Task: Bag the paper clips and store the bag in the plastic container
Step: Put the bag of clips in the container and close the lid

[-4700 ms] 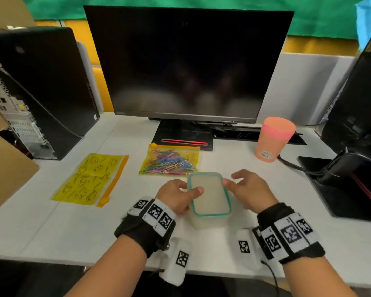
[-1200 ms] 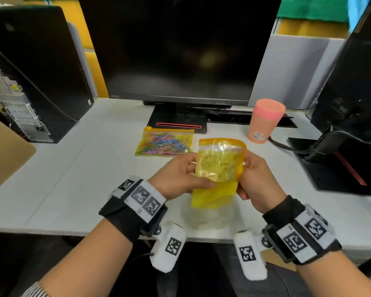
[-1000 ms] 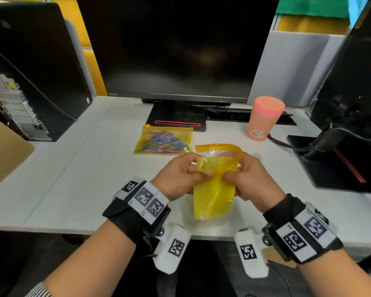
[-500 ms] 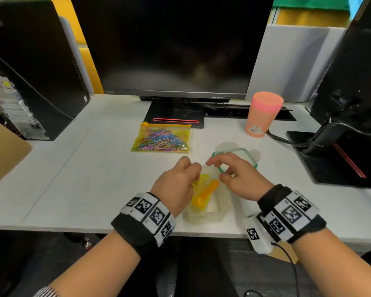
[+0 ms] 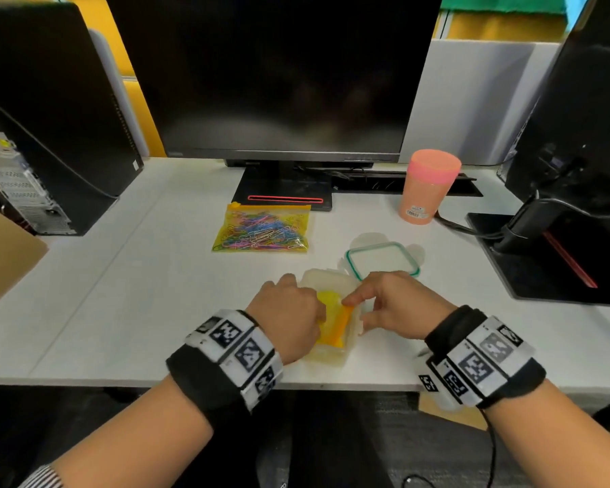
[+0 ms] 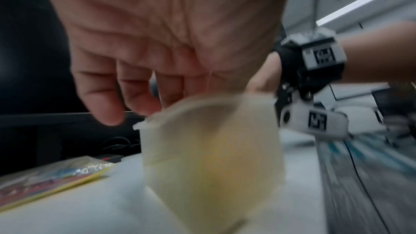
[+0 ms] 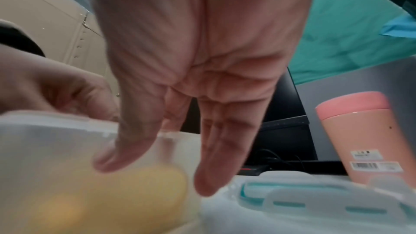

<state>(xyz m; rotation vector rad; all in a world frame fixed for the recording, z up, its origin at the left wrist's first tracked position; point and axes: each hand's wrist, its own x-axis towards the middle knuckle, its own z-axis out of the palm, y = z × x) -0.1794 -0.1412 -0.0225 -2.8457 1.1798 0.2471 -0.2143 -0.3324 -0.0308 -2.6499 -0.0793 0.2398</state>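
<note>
A translucent plastic container [image 5: 332, 357] stands near the desk's front edge, and a folded yellow zip bag [image 5: 331, 324] with an orange strip lies inside it. My left hand [image 5: 291, 311] reaches into the container from the left, fingers pointing down over its rim [image 6: 209, 149]. My right hand [image 5: 384, 304] comes from the right, and its straight thumb and fingers [image 7: 126, 149] press on the yellow bag [image 7: 135, 184]. Behind the container lies a second yellow bag full of coloured paper clips [image 5: 261, 230], zipped and flat. The green-rimmed lid [image 5: 382, 259] rests just behind my right hand.
A pink cup [image 5: 427, 186] stands at the back right. The monitor stand [image 5: 282, 191] sits behind the clip bag. A computer tower [image 5: 50, 118] is at the left, and a second monitor base with cables [image 5: 550, 255] at the right.
The yellow bag, held up by both hands a second ago, is now folded down inside the container. Both hands dropped with it, and the right hand's fingers shifted onto its orange strip.
</note>
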